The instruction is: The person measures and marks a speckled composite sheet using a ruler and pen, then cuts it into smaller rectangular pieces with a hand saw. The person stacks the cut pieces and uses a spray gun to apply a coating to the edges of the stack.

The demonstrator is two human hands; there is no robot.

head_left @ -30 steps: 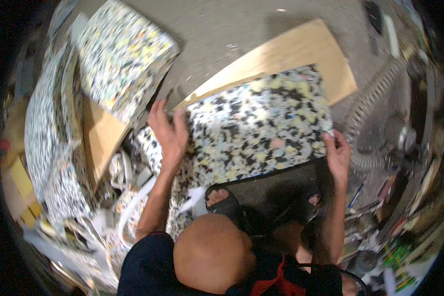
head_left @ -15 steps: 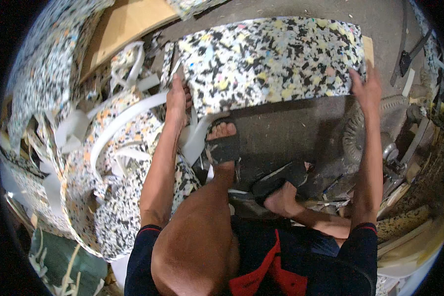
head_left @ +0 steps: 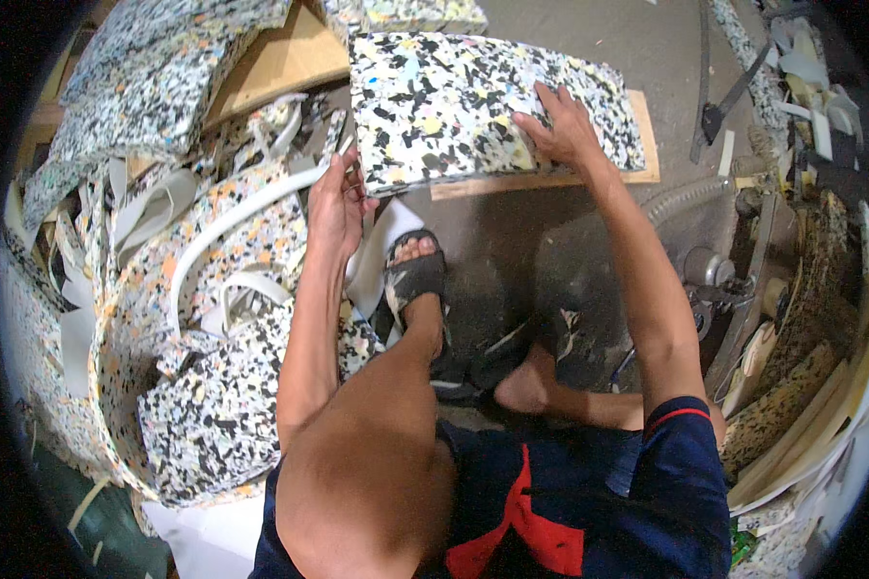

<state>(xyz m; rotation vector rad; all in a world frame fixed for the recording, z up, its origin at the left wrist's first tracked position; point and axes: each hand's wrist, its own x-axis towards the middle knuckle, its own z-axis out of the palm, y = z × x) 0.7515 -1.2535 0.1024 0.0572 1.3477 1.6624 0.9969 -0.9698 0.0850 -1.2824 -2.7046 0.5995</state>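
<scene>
A thick slab of speckled foam, white with black and coloured flecks, lies across a wooden board whose edge shows along its right and near sides. My right hand rests on top of the slab toward its right half, fingers apart. By the slab's near left corner is my left hand, its fingers curled. A thin pale sliver pokes up beside the left thumb; I cannot make out whether it is gripped.
Foam offcuts and curled white strips pile up on the left around a large curved speckled sheet. More foam slabs sit at the far left. A ribbed hose, a metal fitting and dark straps lie right. My sandalled foot is close.
My right hand has left the slab's right end and moved left onto its top. The slab sits further left in view, uncovering more board; my left hand stays by its left end.
</scene>
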